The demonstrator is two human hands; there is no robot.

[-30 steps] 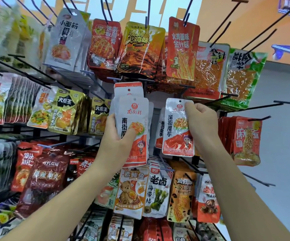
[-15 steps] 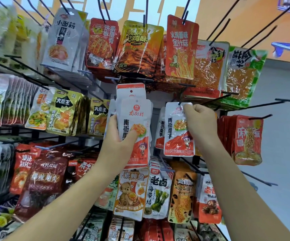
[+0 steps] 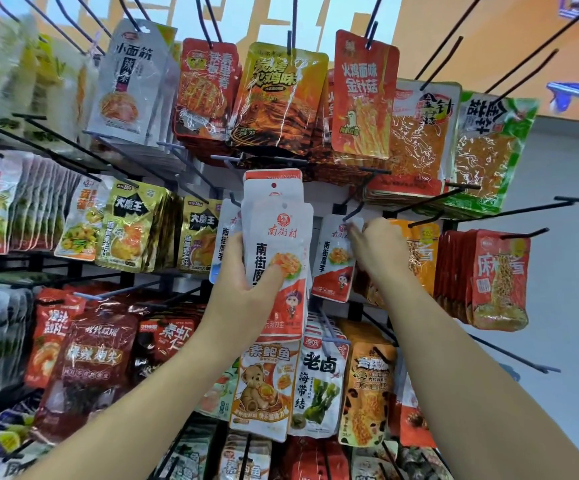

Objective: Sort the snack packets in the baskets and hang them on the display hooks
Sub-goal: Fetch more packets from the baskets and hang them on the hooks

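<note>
My left hand (image 3: 246, 289) grips a stack of white-and-red snack packets (image 3: 279, 237) upright in front of the rack, thumb across the front one. My right hand (image 3: 378, 251) pinches the top corner of one more white-and-red packet (image 3: 333, 261), whose top edge sits at the tip of a dark display hook (image 3: 354, 211). Whether the hook passes through the packet's hole is hidden by my fingers. The baskets are out of view.
The wire rack is crowded with hanging packets: orange and red ones (image 3: 281, 95) above, gold ones (image 3: 132, 230) to the left, red noodle packets (image 3: 499, 278) to the right. Bare hooks (image 3: 537, 209) jut out at right. A grey wall (image 3: 572, 237) lies beyond.
My right hand has carried its packet back toward the rack, against the hook tip, and turned it edge-on. My left hand and its stack have stayed nearly still.
</note>
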